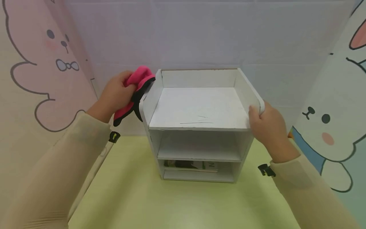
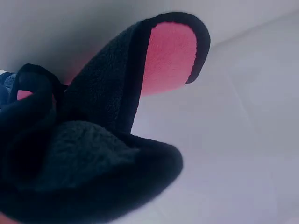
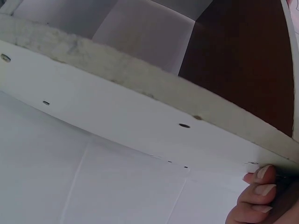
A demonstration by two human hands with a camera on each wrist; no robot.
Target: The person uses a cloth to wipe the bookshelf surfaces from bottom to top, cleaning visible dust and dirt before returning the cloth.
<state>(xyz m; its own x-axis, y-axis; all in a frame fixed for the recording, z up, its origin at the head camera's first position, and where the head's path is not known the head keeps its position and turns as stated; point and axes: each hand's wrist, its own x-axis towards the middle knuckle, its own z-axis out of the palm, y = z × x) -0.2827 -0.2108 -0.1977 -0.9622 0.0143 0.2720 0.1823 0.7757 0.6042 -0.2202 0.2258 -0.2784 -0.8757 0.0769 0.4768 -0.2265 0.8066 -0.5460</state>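
Observation:
A white three-tier desktop shelf (image 1: 197, 106) stands on the table. My left hand (image 1: 115, 92) grips a pink cloth with dark edging (image 1: 140, 79) at the outer side of the shelf's left panel. In the left wrist view the cloth (image 2: 170, 56) hangs in folds and shows its dark back. At the other side, my right hand (image 1: 270, 127) holds the front upper corner of the right panel, thumb inside and fingers outside. Those fingers (image 3: 264, 191) press the outer face of the white panel (image 3: 117, 112) in the right wrist view.
A book or magazine (image 1: 191, 165) lies in the shelf's bottom compartment. Under the shelf is a light green table (image 1: 137, 197). White sheeting (image 1: 200, 35) hangs behind, with cartoon-printed panels (image 1: 323, 127) at both sides.

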